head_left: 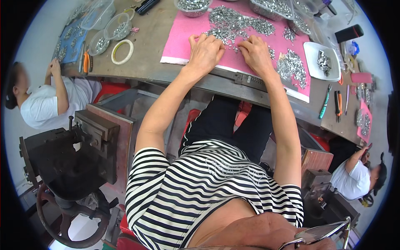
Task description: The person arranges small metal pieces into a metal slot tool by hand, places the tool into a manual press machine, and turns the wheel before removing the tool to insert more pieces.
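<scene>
A pink mat lies on the table before me, with a heap of small shiny metal pieces spread over it. My left hand rests at the heap's near left side, fingers curled and thumb drawn in. To its right, my right hand is bent inward, its fingertips pinched together among a few loose pieces. Whatever either hand pinches is too small or hidden to make out. Right of my right hand lies another spread of metal pieces, some set close together in a flat patch.
A white dish of metal parts stands right, near a teal-handled tool and orange-black pliers. Tape, orange pliers and plastic tubs lie left. Co-workers sit at both sides; a hand-wheel machine stands lower left.
</scene>
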Available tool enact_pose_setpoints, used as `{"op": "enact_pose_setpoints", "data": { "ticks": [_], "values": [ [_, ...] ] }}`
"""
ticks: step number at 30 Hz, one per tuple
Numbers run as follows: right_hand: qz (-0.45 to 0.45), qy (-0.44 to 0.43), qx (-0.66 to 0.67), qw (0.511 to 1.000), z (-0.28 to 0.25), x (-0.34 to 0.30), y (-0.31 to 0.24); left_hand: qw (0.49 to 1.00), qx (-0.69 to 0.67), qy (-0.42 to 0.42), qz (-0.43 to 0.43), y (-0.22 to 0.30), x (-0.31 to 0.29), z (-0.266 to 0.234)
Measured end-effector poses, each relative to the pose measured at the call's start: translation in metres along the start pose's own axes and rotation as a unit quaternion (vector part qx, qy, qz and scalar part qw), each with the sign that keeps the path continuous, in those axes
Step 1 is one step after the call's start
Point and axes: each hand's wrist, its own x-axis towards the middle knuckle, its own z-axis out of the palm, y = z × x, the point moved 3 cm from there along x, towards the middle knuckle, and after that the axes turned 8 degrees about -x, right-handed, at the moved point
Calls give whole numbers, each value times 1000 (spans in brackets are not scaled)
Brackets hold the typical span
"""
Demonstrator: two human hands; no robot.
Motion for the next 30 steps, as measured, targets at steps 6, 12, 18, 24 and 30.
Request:
{"op": "enact_pose_setpoints", "data": {
  "ticks": [6, 12, 18, 24, 30],
  "values": [
    [10, -39, 16, 999, -7, -4, -2, 1000, -1, -4, -15, -1, -2, -1],
    [17, -12, 48, 999, -10, -16, 7, 1000, -6, 4, -11, -1, -2, -2],
    [20, 11, 56, 998, -9, -13, 1, 1000, 1, -8, -17, -1, -3, 0],
    [14, 4, 24, 1000, -2, -12, -4, 1000, 12, -11, -11, 3, -2, 3],
    [15, 5, 62, 998, -45, -28, 2, 995, -99, -1, 16, 28, -9, -4]
  ]
}}
